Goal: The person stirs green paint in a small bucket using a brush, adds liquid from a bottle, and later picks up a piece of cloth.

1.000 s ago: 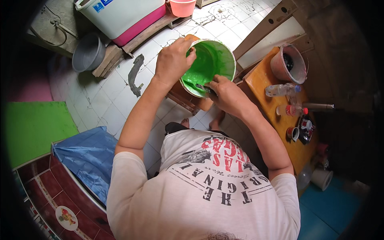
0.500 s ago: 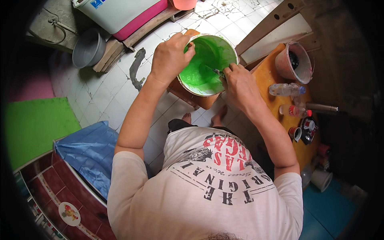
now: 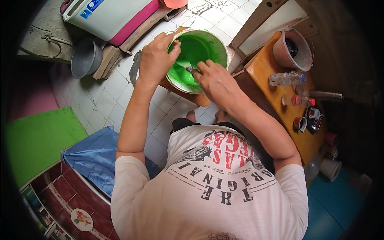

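I see the left hand (image 3: 157, 58) gripping the rim of the bucket (image 3: 221, 47) above a wooden stool (image 3: 201, 100); the right hand (image 3: 217, 81) clasps a tool (image 3: 189, 69) in green liquid (image 3: 193, 49). If the left grip slips, tool pressure could tip the bucket.

The left hand (image 3: 158, 56) grips the left rim of a green-coated bucket (image 3: 219, 48), blocking entry from that side, while the right hand (image 3: 214, 78) and its tool (image 3: 189, 69) obstruct the near part of the mouth; the far right of the opening offers a way in. Tiled floor (image 3: 106, 96) leaves passage between the left forearm and a gray basin (image 3: 86, 60). At right, bottles (image 3: 285, 79) and a pinkish pail (image 3: 282, 54) hamper reach across an orange table (image 3: 266, 66).
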Demonstrator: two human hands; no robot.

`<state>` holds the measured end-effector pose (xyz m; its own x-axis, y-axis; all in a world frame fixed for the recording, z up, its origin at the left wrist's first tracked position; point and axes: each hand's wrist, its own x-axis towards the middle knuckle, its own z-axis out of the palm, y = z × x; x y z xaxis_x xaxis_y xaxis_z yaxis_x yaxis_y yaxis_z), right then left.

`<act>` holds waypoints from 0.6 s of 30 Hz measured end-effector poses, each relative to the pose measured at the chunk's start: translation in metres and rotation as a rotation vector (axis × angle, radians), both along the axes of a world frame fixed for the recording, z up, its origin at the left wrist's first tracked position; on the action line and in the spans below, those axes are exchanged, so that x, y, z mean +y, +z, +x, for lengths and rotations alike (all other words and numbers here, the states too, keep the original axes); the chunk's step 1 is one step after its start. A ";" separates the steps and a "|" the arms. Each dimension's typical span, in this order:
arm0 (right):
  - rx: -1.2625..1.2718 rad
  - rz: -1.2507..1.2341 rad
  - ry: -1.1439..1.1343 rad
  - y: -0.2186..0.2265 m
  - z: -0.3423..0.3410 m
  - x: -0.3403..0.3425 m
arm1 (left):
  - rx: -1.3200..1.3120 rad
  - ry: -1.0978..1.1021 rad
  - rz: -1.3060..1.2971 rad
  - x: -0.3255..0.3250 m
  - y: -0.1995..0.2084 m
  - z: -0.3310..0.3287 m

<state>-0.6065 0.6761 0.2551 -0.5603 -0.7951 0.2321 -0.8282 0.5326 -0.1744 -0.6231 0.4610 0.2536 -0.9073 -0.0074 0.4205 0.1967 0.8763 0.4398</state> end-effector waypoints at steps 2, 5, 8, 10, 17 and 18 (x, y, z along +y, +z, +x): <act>-0.021 0.036 0.053 0.003 0.002 0.005 | 0.020 -0.017 -0.009 -0.002 -0.001 0.000; 0.021 0.060 0.025 0.006 -0.001 0.010 | 0.014 -0.013 -0.001 0.002 0.001 0.000; 0.112 0.001 -0.063 0.004 -0.013 0.005 | 0.014 -0.014 0.003 0.005 0.003 0.000; 0.151 0.002 -0.029 -0.002 -0.018 -0.001 | 0.017 -0.025 -0.001 0.006 0.003 -0.001; 0.068 0.132 0.113 0.003 -0.006 0.011 | 0.013 -0.025 -0.007 0.004 0.002 -0.001; 0.068 0.132 0.110 0.003 -0.008 0.010 | 0.013 -0.028 -0.007 0.004 0.002 -0.001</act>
<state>-0.6141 0.6864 0.2579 -0.4549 -0.8767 0.1566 -0.8901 0.4529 -0.0506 -0.6241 0.4654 0.2560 -0.9014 0.0210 0.4326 0.2271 0.8734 0.4308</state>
